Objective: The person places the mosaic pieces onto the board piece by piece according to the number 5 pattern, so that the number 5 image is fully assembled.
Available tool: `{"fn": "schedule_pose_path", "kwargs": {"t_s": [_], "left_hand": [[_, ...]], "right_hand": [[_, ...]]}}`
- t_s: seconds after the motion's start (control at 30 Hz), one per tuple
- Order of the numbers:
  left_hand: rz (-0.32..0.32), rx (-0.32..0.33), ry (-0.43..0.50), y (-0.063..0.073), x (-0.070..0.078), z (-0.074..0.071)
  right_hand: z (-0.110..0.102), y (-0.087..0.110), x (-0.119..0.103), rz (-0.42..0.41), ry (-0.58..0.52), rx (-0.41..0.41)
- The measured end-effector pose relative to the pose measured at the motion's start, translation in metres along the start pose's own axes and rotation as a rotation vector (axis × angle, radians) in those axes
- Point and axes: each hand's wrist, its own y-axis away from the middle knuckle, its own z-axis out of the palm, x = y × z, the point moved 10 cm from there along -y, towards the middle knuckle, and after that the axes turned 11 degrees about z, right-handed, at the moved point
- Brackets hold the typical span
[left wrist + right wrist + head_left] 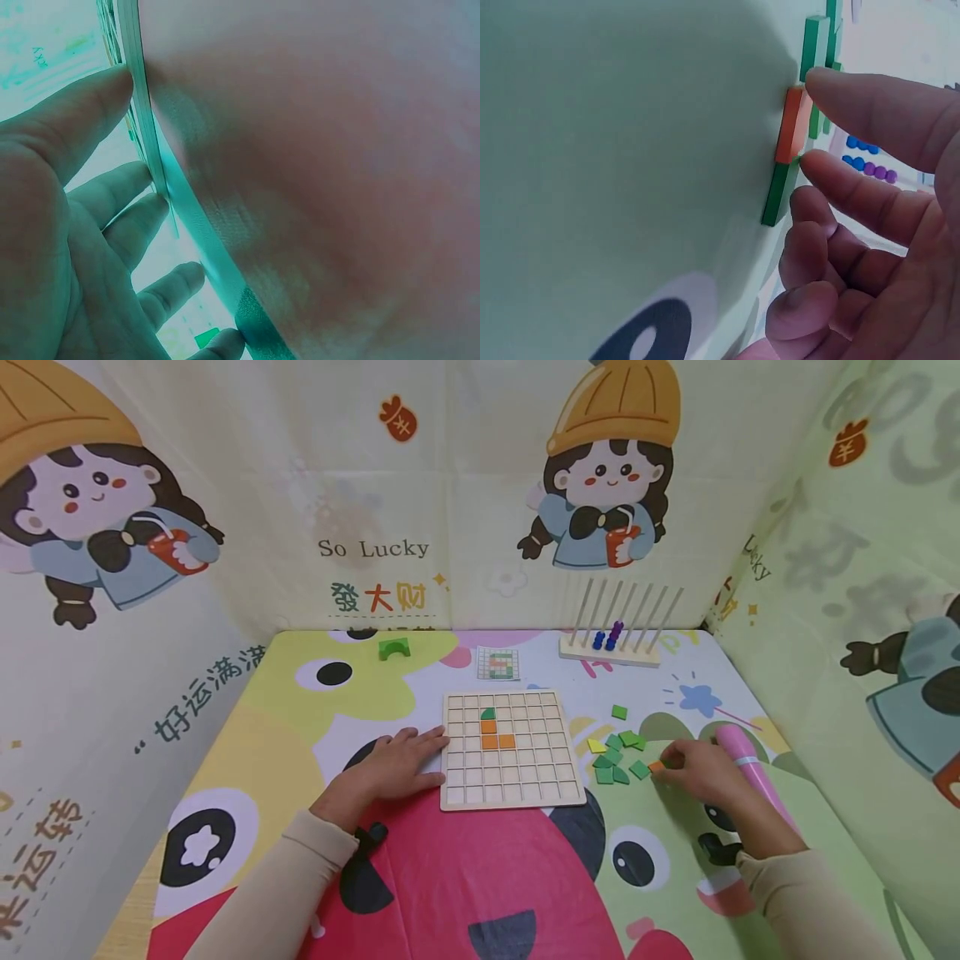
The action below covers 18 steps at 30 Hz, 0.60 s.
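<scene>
On the right side of the desk [465, 893], the right hand [705, 770] is pinching an orange tile [656, 767] by its ends, between thumb and forefinger; how firmly, I cannot tell. The tile is lying low, just beside a green tile [640, 769]. If the fingertips are pressing unevenly, this thin piece may be turning or slipping out, and the green neighbour may be getting dragged along.

The left hand [401, 764] is resting with fingers spread, touching the left edge of the wooden board [540, 777]. Too much sideways push there could be sliding the board to the right, and the few tiles [489, 727] sitting in its squares might be shifting. Also a pink stick [737, 743] is lying against or just beside the right forearm, so a careless elbow could be rolling it away.
</scene>
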Motion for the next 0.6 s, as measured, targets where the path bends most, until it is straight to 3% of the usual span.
{"fn": "schedule_pose_path", "kwargs": {"t_s": [0.27,0.6], "left_hand": [[-0.002,-0.014,0.005,0.0001,-0.0005,0.0022],[-0.008,-0.016,0.001,-0.0004,-0.0017,0.0023]], "right_hand": [[0.0013,0.0039,-0.0080,-0.074,0.044,-0.035],[-0.0011,0.0006,-0.0055,-0.076,0.031,0.027]]}}
